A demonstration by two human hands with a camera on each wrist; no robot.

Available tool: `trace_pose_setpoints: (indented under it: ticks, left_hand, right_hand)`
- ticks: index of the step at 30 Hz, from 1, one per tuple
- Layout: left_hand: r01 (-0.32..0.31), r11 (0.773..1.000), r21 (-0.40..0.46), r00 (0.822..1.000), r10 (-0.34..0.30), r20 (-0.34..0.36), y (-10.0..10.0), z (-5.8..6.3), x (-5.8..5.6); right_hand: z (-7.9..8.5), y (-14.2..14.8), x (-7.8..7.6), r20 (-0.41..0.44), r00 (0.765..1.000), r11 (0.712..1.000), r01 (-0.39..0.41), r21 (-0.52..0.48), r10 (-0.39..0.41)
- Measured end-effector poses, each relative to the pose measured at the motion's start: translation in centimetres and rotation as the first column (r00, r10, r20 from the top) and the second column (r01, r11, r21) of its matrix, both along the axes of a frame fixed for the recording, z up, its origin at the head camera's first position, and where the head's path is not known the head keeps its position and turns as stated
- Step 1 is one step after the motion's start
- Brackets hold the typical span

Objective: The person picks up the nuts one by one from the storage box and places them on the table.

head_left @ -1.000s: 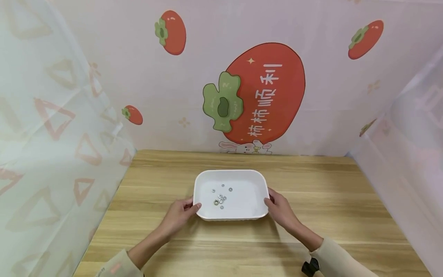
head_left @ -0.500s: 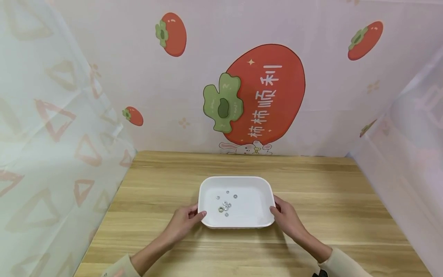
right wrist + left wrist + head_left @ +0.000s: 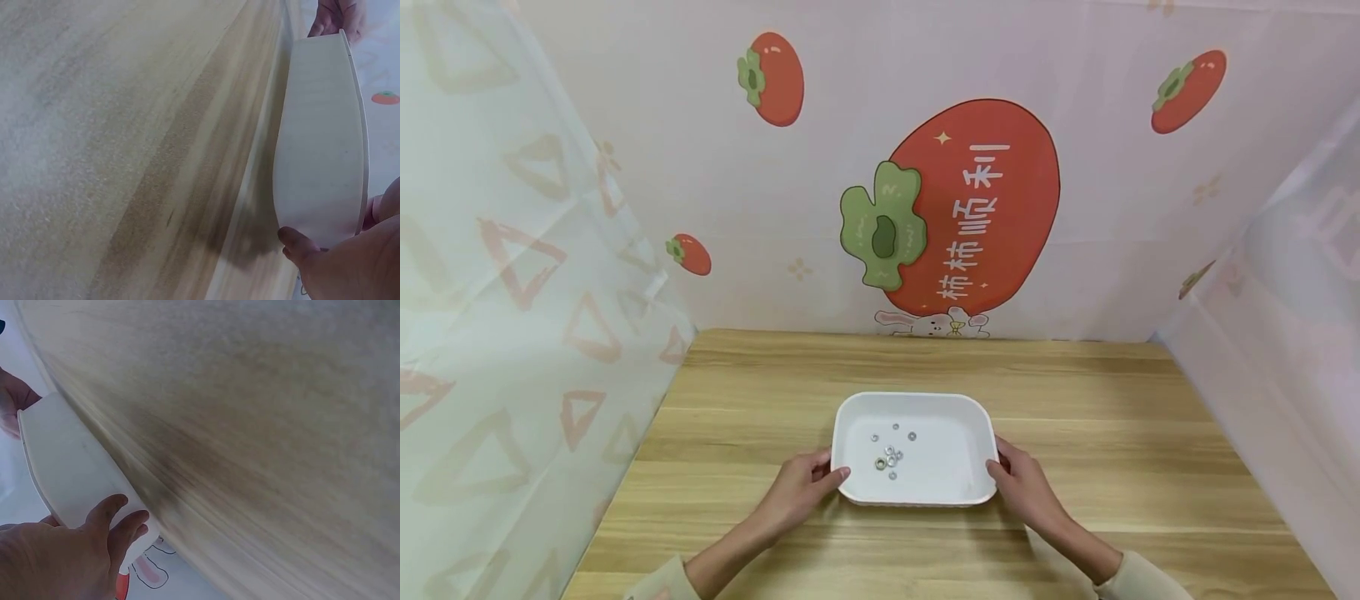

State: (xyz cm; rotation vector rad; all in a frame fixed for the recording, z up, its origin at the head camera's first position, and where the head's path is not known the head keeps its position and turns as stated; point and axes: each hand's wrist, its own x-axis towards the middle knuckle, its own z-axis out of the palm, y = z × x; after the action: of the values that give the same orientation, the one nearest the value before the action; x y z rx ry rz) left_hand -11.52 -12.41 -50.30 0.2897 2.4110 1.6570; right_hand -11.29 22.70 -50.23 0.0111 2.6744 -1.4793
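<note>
Metal pieces (image 3: pixel 891 461) too small to identify, tray interior (image 3: pixel 951 460) hidden in wrist views, sleeves (image 3: pixel 1142 579) cropped at bottom

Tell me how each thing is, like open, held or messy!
White round-cornered rectangular tray: upright, open-topped, held at both ends.
Small shiny metal rings: loose, mostly in the tray's left half.
Left hand: gripping the tray's left end.
Right hand: gripping the right end.
White printed sheet at left: creased.

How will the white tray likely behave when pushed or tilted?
The white tray will probably stay stiff: its walls look unbent between the left hand and right hand. It seems light for its size, given its thin rim. The loose metal nuts may slide if it tilts, as its floor looks smooth.
</note>
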Motion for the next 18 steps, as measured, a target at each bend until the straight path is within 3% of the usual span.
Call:
trace_pose_setpoints:
  ticks: [18]
  left_hand:
    - [0.006, 0.999, -0.051, 0.999, -0.009, -0.052, 0.00, -0.49, -0.08]
  right_hand:
    - [-0.43, 0.05, -0.16, 0.005, 1.000, 1.000, -0.003, 0.026, 0.003]
